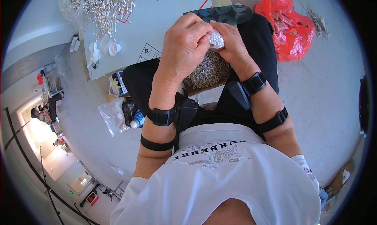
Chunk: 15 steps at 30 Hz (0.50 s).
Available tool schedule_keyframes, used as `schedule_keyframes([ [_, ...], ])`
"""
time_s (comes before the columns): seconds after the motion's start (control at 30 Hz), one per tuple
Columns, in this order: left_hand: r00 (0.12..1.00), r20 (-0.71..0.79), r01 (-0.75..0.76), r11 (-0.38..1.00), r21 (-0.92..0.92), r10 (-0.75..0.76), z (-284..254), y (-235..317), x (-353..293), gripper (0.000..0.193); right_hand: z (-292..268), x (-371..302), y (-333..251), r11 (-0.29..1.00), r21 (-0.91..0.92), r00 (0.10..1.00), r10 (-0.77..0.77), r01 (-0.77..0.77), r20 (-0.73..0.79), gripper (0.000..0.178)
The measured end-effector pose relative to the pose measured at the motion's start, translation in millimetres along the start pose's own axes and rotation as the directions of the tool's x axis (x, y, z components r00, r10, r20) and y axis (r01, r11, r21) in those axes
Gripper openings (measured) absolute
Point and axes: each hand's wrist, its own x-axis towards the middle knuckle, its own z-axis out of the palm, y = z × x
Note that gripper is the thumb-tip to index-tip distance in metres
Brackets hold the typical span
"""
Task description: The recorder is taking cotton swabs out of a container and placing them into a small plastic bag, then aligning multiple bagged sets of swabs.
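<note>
A tight bundle of cotton swabs [216, 40] is held between my two hands, its round white tips facing me. My left hand [181, 44] is closed at the bundle's left side, with its fingers curled and partly hidden. My right hand [232, 42] wraps the other side, thumb and fingers bent around it. Just below them, between my legs, an open box of loose cotton swabs [208, 71] is partly covered by my hands. Beyond my fingers lies a dark see-through sheet with round shapes [224, 14].
At the far left, a large heap of cotton swabs [106, 7] lies on a pale board [133, 28], near small white plastic pieces [113, 49]. A red plastic bag [290, 44] with pink packets stands on the floor at right. Bottles and clear bags [112, 113] sit left of my leg.
</note>
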Motion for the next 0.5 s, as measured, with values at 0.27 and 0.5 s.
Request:
schedule_keyframes([
  [0.27, 0.994, 0.077, -0.086, 0.988, 0.131, 0.076, -3.8, 2.6, 3.5, 0.013, -1.4, 2.7, 3.2, 1.0, -0.002, 1.0, 0.001, -0.001, -0.004, 0.023],
  [0.5, 0.975, 0.142, -0.209, 0.932, 0.296, 0.174, -7.4, 4.6, 8.0, 0.012, -5.3, 3.8, 4.3, 0.998, -0.064, 1.0, -0.005, 0.003, -0.031, 0.023],
])
